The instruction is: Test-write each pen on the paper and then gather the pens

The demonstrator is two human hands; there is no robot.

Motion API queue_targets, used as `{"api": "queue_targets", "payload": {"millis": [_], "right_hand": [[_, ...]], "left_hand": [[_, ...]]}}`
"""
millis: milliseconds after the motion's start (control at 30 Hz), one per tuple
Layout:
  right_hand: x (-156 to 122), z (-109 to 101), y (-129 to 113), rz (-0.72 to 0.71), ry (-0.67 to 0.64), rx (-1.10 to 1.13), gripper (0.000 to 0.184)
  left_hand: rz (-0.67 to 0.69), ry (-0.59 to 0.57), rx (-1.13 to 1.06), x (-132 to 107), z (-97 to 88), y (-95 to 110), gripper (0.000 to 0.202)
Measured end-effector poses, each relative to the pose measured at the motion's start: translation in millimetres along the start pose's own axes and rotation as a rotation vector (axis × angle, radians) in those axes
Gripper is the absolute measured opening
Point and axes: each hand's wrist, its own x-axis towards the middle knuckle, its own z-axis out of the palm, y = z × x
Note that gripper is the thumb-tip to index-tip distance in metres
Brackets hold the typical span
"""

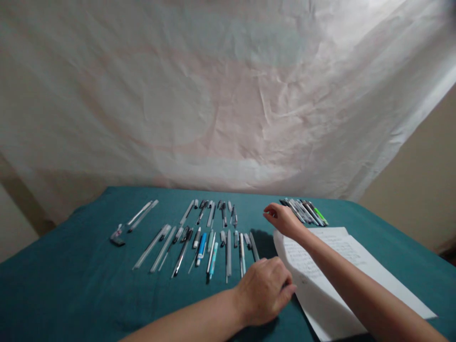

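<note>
My left hand (263, 290) rests at the front middle of the table, back up, its fingers curled under. Whatever they may hold is hidden. It lies just in front of a clear pen barrel (254, 246) and beside the left edge of a written sheet of paper (329, 249). Farther back, my right hand (284, 219) hovers above the paper's far left corner. Its fingers are bent, with a gap between thumb and fingertips, and nothing shows in them. Close behind it is a bundle of pens (304, 212), one of them bright green.
Left of my hands lie two rows of pens in parts: barrels, caps and refills, including a blue pen (201, 249) and a turquoise pen (213, 260). At far left are two long pens (143, 214) and a small dark-and-clear object (117, 235). A pale cloth (228, 95) hangs behind the green-covered table (89, 285).
</note>
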Motion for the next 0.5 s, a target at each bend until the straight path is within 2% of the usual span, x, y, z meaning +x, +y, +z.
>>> {"api": "queue_targets", "payload": {"millis": [67,200,333,500], "right_hand": [[-19,4,-20,-0.093,-0.042,0.139,0.019],[-51,16,-42,-0.064,-0.130,0.254,0.024],[-67,28,-42,0.013,-0.174,0.286,0.043],[-71,34,-39,0.010,-0.175,0.263,0.046]], "left_hand": [[-0.005,0.008,0.052,0,0.0,1,0.017],[0.020,-0.003,0.156,-1,-2.3,4,0.025],[0.003,0.006,0.193,-5,-11.3,5,0.027],[-0.118,0.059,0.164,-13,-20.2,2,0.028]]}}
